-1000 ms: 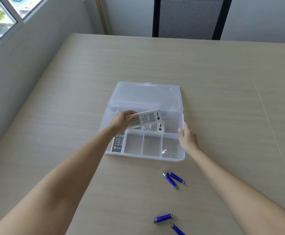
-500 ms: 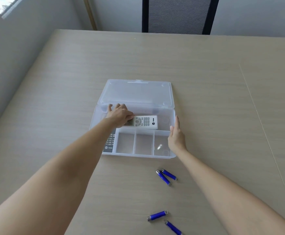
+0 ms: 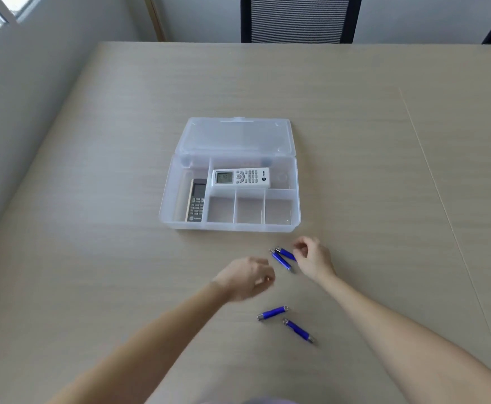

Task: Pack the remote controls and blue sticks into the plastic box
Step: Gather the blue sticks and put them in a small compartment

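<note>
The clear plastic box (image 3: 296, 199) lies open on the table with its lid folded back. A white remote (image 3: 240, 178) lies across the back compartment. A dark remote (image 3: 196, 200) lies in the left compartment. The three small front compartments hold nothing. Two blue sticks lie crossed in front of the box: one blue stick (image 3: 281, 260) lies free, and my right hand (image 3: 312, 258) pinches the right end of the other blue stick (image 3: 285, 253), which rests on the table. My left hand (image 3: 245, 277) hovers just left of them, fingers loosely curled, holding nothing. Two more blue sticks (image 3: 272, 312) (image 3: 298, 330) lie nearer me.
The beige table (image 3: 355, 141) extends far on every side of the box. A seam (image 3: 442, 205) runs down the tabletop at the right. A striped chair back (image 3: 299, 18) stands behind the far edge, and a wall with a window is at the left.
My left hand let go of the white remote, which now lies in the back compartment. Both hands drew back from the box to the nearer pair of blue sticks.
</note>
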`<action>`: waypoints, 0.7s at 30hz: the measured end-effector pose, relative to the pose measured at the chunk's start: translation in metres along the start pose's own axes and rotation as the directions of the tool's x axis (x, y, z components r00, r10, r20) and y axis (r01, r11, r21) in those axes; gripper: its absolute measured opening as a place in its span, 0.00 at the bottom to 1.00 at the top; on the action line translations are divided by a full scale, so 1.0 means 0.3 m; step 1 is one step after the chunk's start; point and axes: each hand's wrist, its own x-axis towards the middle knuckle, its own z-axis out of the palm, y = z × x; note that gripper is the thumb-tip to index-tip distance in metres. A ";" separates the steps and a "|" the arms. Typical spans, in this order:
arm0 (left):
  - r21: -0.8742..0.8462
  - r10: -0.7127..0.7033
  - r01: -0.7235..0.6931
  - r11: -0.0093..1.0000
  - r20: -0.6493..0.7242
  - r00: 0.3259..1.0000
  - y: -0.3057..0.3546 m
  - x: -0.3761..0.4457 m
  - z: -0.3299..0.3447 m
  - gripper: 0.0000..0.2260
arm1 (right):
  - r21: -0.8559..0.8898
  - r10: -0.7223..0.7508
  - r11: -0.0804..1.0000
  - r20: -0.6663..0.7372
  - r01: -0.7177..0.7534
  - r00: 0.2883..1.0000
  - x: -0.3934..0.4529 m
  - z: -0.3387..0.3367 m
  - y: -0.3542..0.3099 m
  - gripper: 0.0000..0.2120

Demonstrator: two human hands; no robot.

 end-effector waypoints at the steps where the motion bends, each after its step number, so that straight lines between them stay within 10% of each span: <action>1: 0.006 -0.038 0.038 0.999 0.102 0.994 0.031 -0.014 0.048 0.10 | -0.059 -0.033 0.998 0.038 0.035 0.999 -0.006 0.004 0.000 0.09; 8: 0.210 -0.175 0.136 0.968 0.177 0.969 0.094 -0.073 0.197 0.11 | -0.459 -0.064 0.878 0.167 0.135 0.984 -0.015 0.002 -0.029 0.08; 14: 0.035 -0.263 0.261 0.965 0.066 0.963 0.066 -0.158 0.211 0.07 | -0.220 0.044 0.975 0.163 -0.007 0.986 -0.026 -0.018 -0.072 0.02; 21: 0.121 -0.022 0.003 0.993 0.151 0.988 0.150 -0.134 0.253 0.17 | -0.445 0.026 0.891 0.260 0.096 0.965 -0.028 0.017 -0.078 0.17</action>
